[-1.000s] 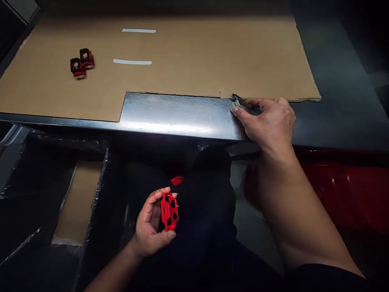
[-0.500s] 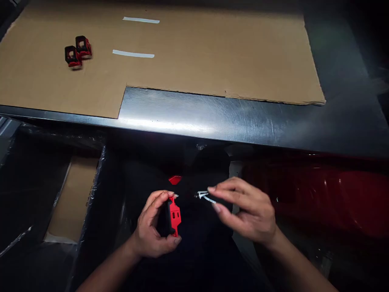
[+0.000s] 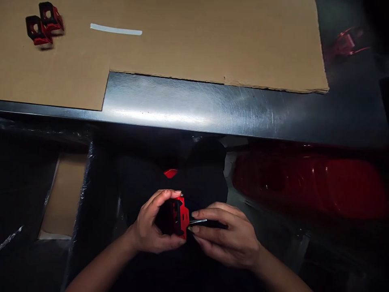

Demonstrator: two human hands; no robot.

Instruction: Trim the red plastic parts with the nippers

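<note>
Low in the middle of the view, my left hand (image 3: 154,227) grips a red and black bracket-like part (image 3: 184,218) between thumb and fingers, its red slotted face turned right. My right hand (image 3: 226,233) is closed around a thin pale piece (image 3: 198,221), whose narrow end meets or nearly meets that red face. Fingers cover most of the pale piece, so its kind cannot be made out. A small red piece (image 3: 170,173) shows on the dark area just beyond my hands.
Two similar red and black parts (image 3: 45,26) stand on the cardboard sheet (image 3: 212,44), left of a white strip (image 3: 116,29). The metal table (image 3: 182,105) has its edge before me. A lined box (image 3: 65,194) is at left, glossy red objects (image 3: 304,182) at right.
My right hand has moved left and down, bringing the thin pale piece to the red face. The part in my left hand has turned slightly. The view has shifted; a blurred red object shows at upper right.
</note>
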